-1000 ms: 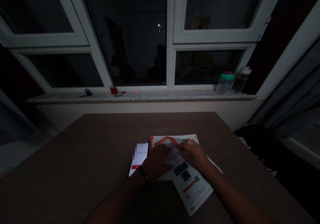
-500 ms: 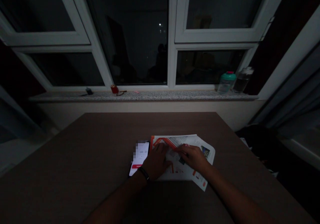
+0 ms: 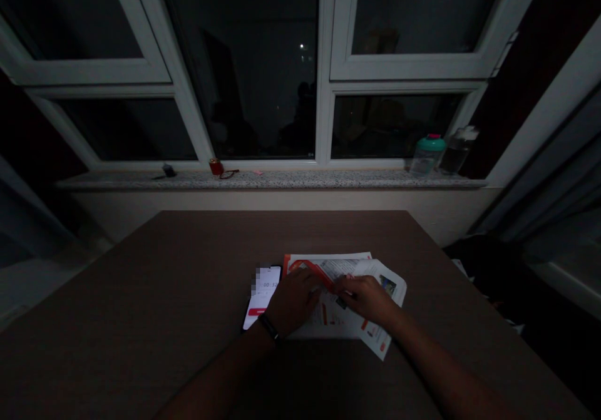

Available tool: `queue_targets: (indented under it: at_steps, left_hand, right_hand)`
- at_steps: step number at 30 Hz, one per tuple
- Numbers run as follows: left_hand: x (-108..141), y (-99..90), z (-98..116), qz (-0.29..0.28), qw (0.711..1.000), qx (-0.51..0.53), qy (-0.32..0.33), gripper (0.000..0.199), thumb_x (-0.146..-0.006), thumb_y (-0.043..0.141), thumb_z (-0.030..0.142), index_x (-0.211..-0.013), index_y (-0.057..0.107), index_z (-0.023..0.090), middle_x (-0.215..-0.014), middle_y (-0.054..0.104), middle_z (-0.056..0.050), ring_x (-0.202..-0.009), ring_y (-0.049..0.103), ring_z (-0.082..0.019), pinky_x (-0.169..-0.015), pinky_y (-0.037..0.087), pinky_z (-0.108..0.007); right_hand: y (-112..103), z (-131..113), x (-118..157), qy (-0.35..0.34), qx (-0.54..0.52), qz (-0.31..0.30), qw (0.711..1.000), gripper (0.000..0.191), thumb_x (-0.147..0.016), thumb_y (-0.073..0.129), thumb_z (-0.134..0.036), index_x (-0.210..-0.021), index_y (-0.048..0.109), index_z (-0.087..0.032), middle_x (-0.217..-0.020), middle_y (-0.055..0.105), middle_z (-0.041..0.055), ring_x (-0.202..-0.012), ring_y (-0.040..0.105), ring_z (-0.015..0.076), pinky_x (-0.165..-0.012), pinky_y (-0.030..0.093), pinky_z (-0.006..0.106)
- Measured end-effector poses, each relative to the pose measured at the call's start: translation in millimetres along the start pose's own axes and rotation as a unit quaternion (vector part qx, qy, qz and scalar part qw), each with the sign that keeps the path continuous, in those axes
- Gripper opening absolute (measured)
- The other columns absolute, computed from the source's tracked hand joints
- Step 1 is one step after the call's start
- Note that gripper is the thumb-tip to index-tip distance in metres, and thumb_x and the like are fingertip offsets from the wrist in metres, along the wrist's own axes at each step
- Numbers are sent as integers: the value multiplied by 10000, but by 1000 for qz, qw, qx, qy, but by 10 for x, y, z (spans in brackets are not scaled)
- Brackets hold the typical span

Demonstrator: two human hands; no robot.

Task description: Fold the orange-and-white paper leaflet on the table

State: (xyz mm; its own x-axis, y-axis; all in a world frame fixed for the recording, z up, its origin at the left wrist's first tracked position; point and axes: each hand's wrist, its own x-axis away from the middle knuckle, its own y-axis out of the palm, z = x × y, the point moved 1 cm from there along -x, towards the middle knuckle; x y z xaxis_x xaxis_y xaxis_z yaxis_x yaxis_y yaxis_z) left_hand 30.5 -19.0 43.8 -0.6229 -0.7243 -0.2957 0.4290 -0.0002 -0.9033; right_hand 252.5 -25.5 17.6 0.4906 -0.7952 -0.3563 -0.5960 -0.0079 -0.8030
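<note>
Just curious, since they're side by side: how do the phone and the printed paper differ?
The phone glows; the printed paper doesn't. The phone is smaller than the printed paper. The phone lies flat, while the printed paper is partly turned over. Both rest on the table.

thin, smooth paper (image 3: 337, 327) at lower centre; matt wood-look table (image 3: 197, 276); glossy phone (image 3: 263, 296); speckled stone-look sill (image 3: 300, 181); clear plastic bottle (image 3: 425, 160) and cloth curtain (image 3: 556, 166) at right.
</note>
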Motion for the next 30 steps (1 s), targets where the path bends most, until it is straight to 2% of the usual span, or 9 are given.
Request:
queue_targets:
  at_steps: [2, 7, 12, 16, 20, 23, 26, 28, 30]
  left_hand:
    - [-11, -15, 19, 15, 1000, 4, 12, 317, -876, 524, 152, -1181, 547, 238, -1256, 539, -60, -1168, 489, -253, -1014, 400, -426]
    - [-17, -28, 64, -13, 999, -24, 19, 288, -871, 551, 154, -1154, 553, 209, -1268, 504, -90, -1177, 467, -274, -1011, 404, -444]
    - [2, 19, 62, -34, 996, -26, 83, 457, -858, 602, 146, -1289, 482, 238, -1505, 334, -61, -1389, 266, -284, -1134, 271, -473]
    - [19, 121, -18, -75, 994, -18, 82, 510, -872, 607, 181, -1344, 437, 271, -1562, 254, -54, -1438, 182, -300, -1134, 260, -519]
    - [35, 200, -92, -89, 993, -18, 69, 557, -874, 615, 181, -1385, 407, 261, -1557, 268, -78, -1425, 223, -303, -1126, 284, -511]
    - [40, 220, -108, -93, 993, -23, 63, 545, -858, 641, 174, -1361, 440, 240, -1522, 332, -92, -1403, 269, -303, -1123, 296, -499]
    - [38, 209, -99, -91, 993, -19, 71, 512, -860, 645, 181, -1336, 467, 242, -1474, 396, -95, -1371, 323, -297, -1104, 327, -487]
    - [37, 195, -89, -90, 993, -21, 77, 495, -870, 637, 188, -1332, 469, 245, -1449, 423, -95, -1343, 362, -299, -1088, 344, -489]
    - [38, 183, -82, -88, 993, -23, 78, 475, -881, 626, 197, -1326, 468, 249, -1433, 440, -92, -1318, 394, -297, -1077, 354, -492]
  right_hand:
    - [-6, -10, -1, -5, 5, -6, 1000, 244, -896, 524, -146, -989, 711, -272, -939, 759, 4, -832, 713, 157, -790, 504, 257]
    - [-52, -47, -5, -11, 2, -20, 1000, 226, -887, 542, -143, -965, 714, -268, -908, 757, -6, -767, 701, 143, -743, 488, 235]
    - [-76, -69, 11, -31, 7, -43, 999, 213, -880, 554, -156, -947, 727, -260, -863, 753, 6, -736, 686, 147, -706, 467, 227]
    - [-87, -110, 26, -34, 27, -59, 997, 217, -879, 557, -158, -943, 728, -277, -818, 746, 3, -704, 677, 152, -686, 454, 234]
    - [-100, -158, 37, -16, 40, -63, 997, 165, -871, 601, -200, -951, 719, -283, -849, 745, 8, -739, 681, 171, -680, 449, 248]
    - [-50, -164, 68, 30, 11, -49, 998, 127, -881, 616, -278, -968, 708, -286, -825, 736, 3, -736, 681, 180, -653, 451, 253]
    - [60, -125, 114, 93, -38, 8, 995, 149, -917, 548, -255, -963, 689, -263, -805, 724, 2, -711, 668, 173, -669, 471, 268]
    - [124, -78, 133, 100, -52, 56, 992, 168, -893, 565, -219, -1022, 667, -249, -909, 718, 24, -788, 660, 183, -753, 490, 299]
    - [153, -16, 125, 84, -56, 56, 993, 227, -862, 600, -200, -1079, 646, -248, -974, 697, 38, -849, 639, 193, -783, 495, 312]
